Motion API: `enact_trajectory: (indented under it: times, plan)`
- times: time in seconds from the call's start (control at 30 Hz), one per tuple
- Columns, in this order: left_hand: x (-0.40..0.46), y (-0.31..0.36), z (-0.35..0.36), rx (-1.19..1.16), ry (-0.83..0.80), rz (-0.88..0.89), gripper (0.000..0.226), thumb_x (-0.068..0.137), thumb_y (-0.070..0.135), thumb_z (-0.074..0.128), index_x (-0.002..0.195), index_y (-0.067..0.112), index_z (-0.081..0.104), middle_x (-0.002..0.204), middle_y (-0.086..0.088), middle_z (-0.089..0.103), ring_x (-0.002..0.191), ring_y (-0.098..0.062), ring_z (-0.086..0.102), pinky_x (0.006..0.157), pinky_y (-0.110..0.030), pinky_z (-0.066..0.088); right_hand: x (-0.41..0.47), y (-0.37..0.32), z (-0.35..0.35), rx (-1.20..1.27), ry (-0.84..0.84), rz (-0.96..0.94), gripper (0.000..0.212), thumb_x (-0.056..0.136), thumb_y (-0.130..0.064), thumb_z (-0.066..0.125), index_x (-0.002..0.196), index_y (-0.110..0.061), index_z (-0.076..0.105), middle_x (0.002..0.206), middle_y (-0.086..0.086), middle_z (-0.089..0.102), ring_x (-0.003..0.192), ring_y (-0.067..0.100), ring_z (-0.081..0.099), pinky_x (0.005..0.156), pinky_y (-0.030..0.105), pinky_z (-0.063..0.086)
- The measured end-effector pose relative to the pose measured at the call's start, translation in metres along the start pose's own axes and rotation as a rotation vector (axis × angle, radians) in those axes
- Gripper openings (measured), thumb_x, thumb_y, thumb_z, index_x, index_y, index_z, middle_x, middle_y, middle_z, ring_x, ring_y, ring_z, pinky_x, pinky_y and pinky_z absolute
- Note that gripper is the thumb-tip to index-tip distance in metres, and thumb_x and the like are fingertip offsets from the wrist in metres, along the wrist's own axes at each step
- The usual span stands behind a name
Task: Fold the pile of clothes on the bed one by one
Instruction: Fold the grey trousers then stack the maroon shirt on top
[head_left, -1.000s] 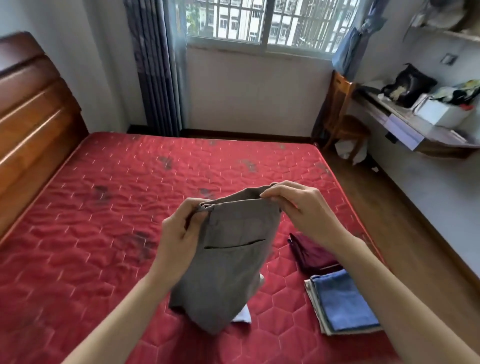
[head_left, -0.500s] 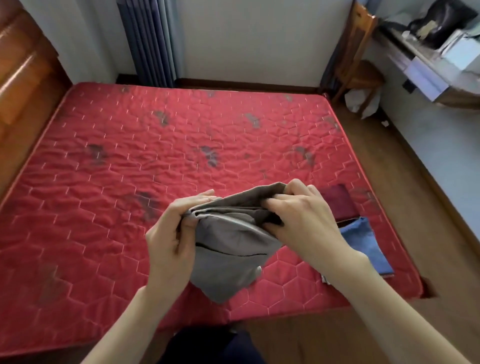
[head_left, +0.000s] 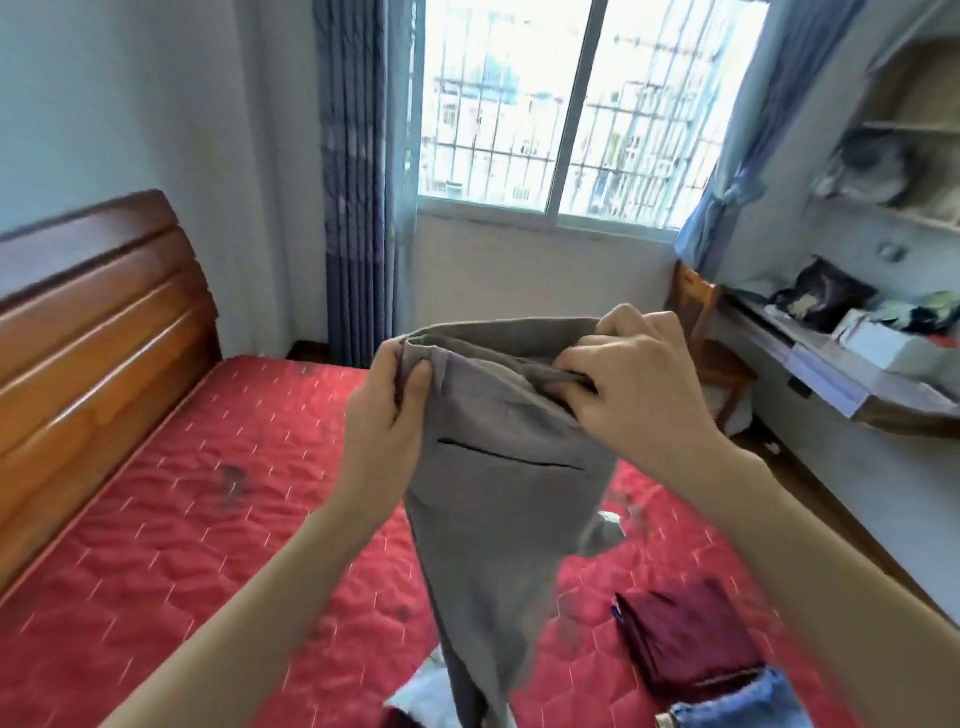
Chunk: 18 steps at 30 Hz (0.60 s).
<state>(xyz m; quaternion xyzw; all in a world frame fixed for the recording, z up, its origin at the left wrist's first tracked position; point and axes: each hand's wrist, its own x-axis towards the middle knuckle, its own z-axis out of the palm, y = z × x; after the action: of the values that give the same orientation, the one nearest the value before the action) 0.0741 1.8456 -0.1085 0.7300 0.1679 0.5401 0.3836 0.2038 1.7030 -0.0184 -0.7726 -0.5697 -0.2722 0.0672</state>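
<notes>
Grey trousers (head_left: 498, 509) hang in the air above the red quilted mattress (head_left: 208, 519), their welt pocket facing me and their legs dropping out of the bottom of the view. My left hand (head_left: 387, 421) pinches the left end of the waistband. My right hand (head_left: 628, 384) grips the right end, fingers curled over the bunched cloth. A folded dark red garment (head_left: 685, 634) and a folded blue one (head_left: 743, 701) lie on the mattress at lower right. A bit of white cloth (head_left: 421, 691) shows beneath the trousers.
A wooden headboard (head_left: 88, 338) runs along the left. Behind the bed are a barred window (head_left: 550, 109) with blue curtains (head_left: 358, 182), a wooden chair (head_left: 701, 332) and a cluttered desk (head_left: 852, 364) on the right. Wooden floor lies between bed and desk.
The trousers have been lifted higher and now hang at full length instead of bunched low over the mattress. My view has tilted up, bringing the window back in.
</notes>
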Motion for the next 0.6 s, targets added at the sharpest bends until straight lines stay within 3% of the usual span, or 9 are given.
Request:
enact_trajectory:
  times: [0.07, 0.1, 0.17, 0.2, 0.27, 0.33, 0.4, 0.47, 0.6]
  plan:
    - [0.007, 0.007, 0.002, -0.001, -0.066, -0.008, 0.013, 0.1, 0.011, 0.046, 0.091, 0.02, 0.05, 0.074, 0.017, 0.053, 0.067, 0.003, 0.049, 0.066, -0.02, 0.038, 0.008, 0.008, -0.019, -0.117, -0.097, -0.04, 0.023, 0.089, -0.033, 0.053, 0.088, -0.028, 0.075, 0.081, -0.014, 0.067, 0.1, 0.013, 0.05, 0.088, 0.033, 0.025]
    - [0.011, 0.013, 0.001, -0.033, -0.08, 0.014, 0.006, 0.1, 0.015, 0.046, 0.097, 0.019, 0.05, 0.077, 0.018, 0.055, 0.07, 0.003, 0.051, 0.067, -0.021, 0.04, 0.012, 0.016, -0.033, -0.144, -0.015, -0.062, 0.024, 0.086, -0.031, 0.053, 0.083, -0.026, 0.076, 0.076, -0.013, 0.067, 0.095, 0.016, 0.052, 0.085, 0.037, 0.029]
    - [0.026, 0.029, 0.0, -0.128, -0.04, 0.117, 0.008, 0.1, 0.029, 0.043, 0.107, 0.026, 0.046, 0.084, 0.024, 0.059, 0.075, 0.004, 0.056, 0.066, -0.016, 0.043, 0.011, 0.022, -0.051, -0.023, 0.343, -0.043, 0.022, 0.08, -0.028, 0.054, 0.075, -0.024, 0.075, 0.067, -0.012, 0.065, 0.081, 0.023, 0.055, 0.075, 0.04, 0.039]
    - [0.031, 0.037, 0.001, -0.143, -0.038, 0.149, 0.011, 0.099, 0.036, 0.041, 0.108, 0.031, 0.045, 0.087, 0.023, 0.06, 0.077, 0.002, 0.058, 0.066, -0.017, 0.045, 0.003, 0.018, -0.051, 0.018, 0.39, 0.012, 0.022, 0.078, -0.028, 0.053, 0.073, -0.023, 0.074, 0.066, -0.011, 0.065, 0.078, 0.025, 0.056, 0.071, 0.039, 0.04]
    - [0.025, 0.043, 0.007, -0.021, -0.102, 0.136, 0.022, 0.099, 0.04, 0.038, 0.113, 0.028, 0.05, 0.088, 0.011, 0.065, 0.078, -0.012, 0.063, 0.067, -0.031, 0.047, -0.012, -0.002, -0.039, 0.029, 0.16, 0.068, 0.03, 0.077, -0.03, 0.045, 0.07, -0.021, 0.073, 0.067, -0.009, 0.066, 0.084, 0.026, 0.059, 0.074, 0.036, 0.035]
    - [0.008, 0.039, 0.016, 0.081, -0.179, 0.07, 0.026, 0.102, 0.03, 0.039, 0.112, 0.014, 0.056, 0.078, -0.003, 0.065, 0.072, -0.023, 0.062, 0.064, -0.038, 0.043, -0.02, 0.002, -0.033, -0.051, -0.051, 0.09, 0.036, 0.081, -0.037, 0.04, 0.076, -0.026, 0.074, 0.072, -0.012, 0.067, 0.093, 0.019, 0.058, 0.082, 0.037, 0.035]
    - [-0.004, 0.037, 0.02, -0.049, -0.124, 0.02, 0.026, 0.102, 0.025, 0.039, 0.103, 0.008, 0.059, 0.064, 0.003, 0.055, 0.059, -0.012, 0.052, 0.058, -0.035, 0.038, -0.016, 0.017, -0.044, -0.048, 0.159, 0.017, 0.03, 0.083, -0.036, 0.047, 0.073, -0.028, 0.074, 0.066, -0.014, 0.065, 0.081, 0.02, 0.059, 0.075, 0.047, 0.043]
    - [-0.005, 0.036, 0.02, -0.147, -0.051, -0.001, 0.026, 0.1, 0.028, 0.038, 0.096, 0.011, 0.057, 0.062, 0.009, 0.052, 0.056, -0.003, 0.046, 0.056, -0.031, 0.037, -0.019, 0.019, -0.044, 0.007, 0.391, 0.012, 0.025, 0.084, -0.032, 0.054, 0.072, -0.027, 0.075, 0.065, -0.015, 0.067, 0.073, 0.021, 0.057, 0.069, 0.045, 0.043]
    - [-0.03, 0.021, 0.025, -0.056, -0.07, -0.147, 0.018, 0.101, 0.015, 0.043, 0.097, 0.014, 0.06, 0.069, 0.017, 0.057, 0.064, 0.005, 0.053, 0.057, -0.015, 0.037, -0.052, 0.017, -0.01, 0.022, 0.149, 0.094, 0.023, 0.08, -0.031, 0.058, 0.069, -0.026, 0.078, 0.064, -0.016, 0.068, 0.072, 0.022, 0.058, 0.073, 0.039, 0.035]
